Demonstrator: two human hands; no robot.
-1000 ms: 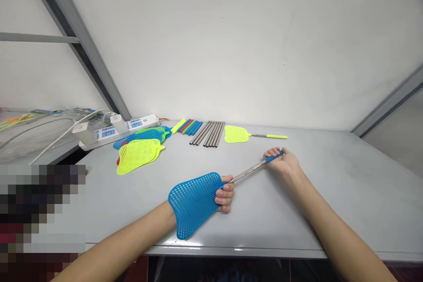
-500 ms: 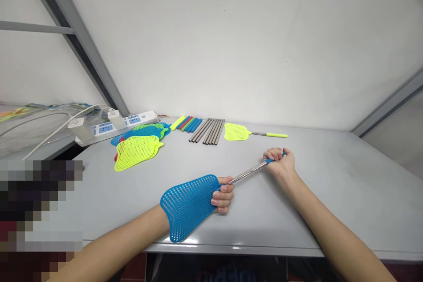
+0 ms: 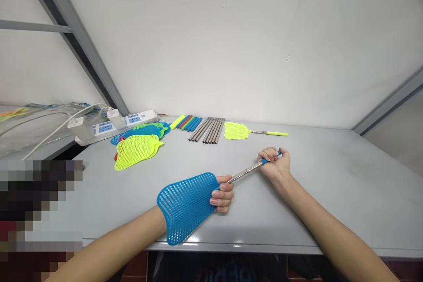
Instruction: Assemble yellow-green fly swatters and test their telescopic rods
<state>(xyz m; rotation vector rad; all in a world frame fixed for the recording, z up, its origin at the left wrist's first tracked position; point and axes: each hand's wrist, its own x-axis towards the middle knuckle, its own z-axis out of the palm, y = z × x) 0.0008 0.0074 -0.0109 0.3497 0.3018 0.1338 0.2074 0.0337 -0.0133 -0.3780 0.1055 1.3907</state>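
Observation:
A blue fly swatter (image 3: 189, 207) with a perforated paddle and a metal telescopic rod (image 3: 245, 172) is held slantwise above the table's front half. My left hand (image 3: 223, 196) is closed around the neck where paddle meets rod, and the paddle lies over my left wrist. Closed on the blue handle (image 3: 265, 161) at the other end is my right hand (image 3: 274, 163); part of the handle is hidden by its fingers. Behind them a yellow fly swatter (image 3: 237, 131) with metal rod and yellow handle lies flat near the wall.
Loose swatter paddles (image 3: 137, 152) in several colours lie at the left. Coloured handles (image 3: 187, 123) and metal rods (image 3: 208, 131) sit in rows along the back. A white power strip (image 3: 124, 124) with plugged-in chargers is at the back left of the grey table (image 3: 346, 185).
My right hand has moved slightly left and the visible rod between my hands is shorter. The paddle has shifted a little to the left.

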